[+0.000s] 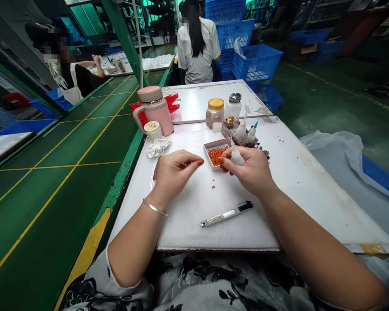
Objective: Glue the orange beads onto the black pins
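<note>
My right hand (254, 169) is wrapped round a small white squeeze bottle (237, 157) with a thin tip pointing up. Thumb and fingertips of my left hand (176, 175) are pinched together. Anything between them is too small to make out. Between the hands, a small open box (208, 159) contains many tiny orange pieces (216, 154). A few loose orange bits (213, 186) lie on the white table in front of it. Nearer to me rests a utility knife (227, 214), lying at a slant.
Behind my right hand, a small tray (235, 137) holds more squeeze bottles. Two jars (215, 113) stand behind it. At the back left are a pink flask (155, 110), a white tub (153, 129) and crumpled tissue (158, 147). A green conveyor (68, 172) runs along the left. Two people work farther off.
</note>
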`<state>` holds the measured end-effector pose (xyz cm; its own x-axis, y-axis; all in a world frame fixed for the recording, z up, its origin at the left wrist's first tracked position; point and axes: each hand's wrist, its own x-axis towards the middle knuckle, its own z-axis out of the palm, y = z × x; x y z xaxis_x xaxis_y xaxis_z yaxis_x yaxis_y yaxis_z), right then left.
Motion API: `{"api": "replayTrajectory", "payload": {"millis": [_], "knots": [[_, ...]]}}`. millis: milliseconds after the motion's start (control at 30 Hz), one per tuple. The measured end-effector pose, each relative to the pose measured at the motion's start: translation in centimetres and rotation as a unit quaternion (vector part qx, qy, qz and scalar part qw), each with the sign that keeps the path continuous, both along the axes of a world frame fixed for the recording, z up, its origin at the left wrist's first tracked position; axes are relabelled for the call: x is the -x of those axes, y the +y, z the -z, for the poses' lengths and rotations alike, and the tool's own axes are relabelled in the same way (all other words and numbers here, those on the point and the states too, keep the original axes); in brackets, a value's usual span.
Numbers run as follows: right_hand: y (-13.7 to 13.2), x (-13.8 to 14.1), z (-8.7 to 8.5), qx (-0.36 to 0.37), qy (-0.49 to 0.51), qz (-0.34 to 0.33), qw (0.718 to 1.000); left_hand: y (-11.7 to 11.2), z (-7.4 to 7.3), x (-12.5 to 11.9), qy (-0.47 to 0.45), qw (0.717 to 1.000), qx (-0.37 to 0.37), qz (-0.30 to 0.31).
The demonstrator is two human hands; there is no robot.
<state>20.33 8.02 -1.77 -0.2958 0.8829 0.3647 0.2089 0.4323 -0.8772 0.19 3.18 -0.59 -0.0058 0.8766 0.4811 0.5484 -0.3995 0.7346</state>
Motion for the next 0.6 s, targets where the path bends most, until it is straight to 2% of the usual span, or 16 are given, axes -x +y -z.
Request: {"api": "replayTrajectory", "payload": {"millis": [67,133,233,367,600], "knots": [[0.3,-0.2,0.2,-0.016,-0.015,0.013,1.000,-0.1,0.5,-0.5,0.125,0.990,0.043,0.052],[0.7,-0.5,0.3,-0.019,-0.013,0.030,0.999,-0.2,1.1,-1.2,0.220,0.967,0.098,0.083],[1.0,-0.7,0.4,-0.020,-0.014,0.048,0.999,-0.3,2.0,-2.0,0.296,0.938,0.152,0.096],[0.7,-0.4,0.1,-0.032,-0.032,0.047,0.998,-0.2,2.6,-2.4,0.311,0.930,0.170,0.094],[0.4,-0.3,-0.3,-0.036,-0.038,0.041,0.998,0.5,3.0,-2.2,0.222,0.953,0.174,0.111]]}}
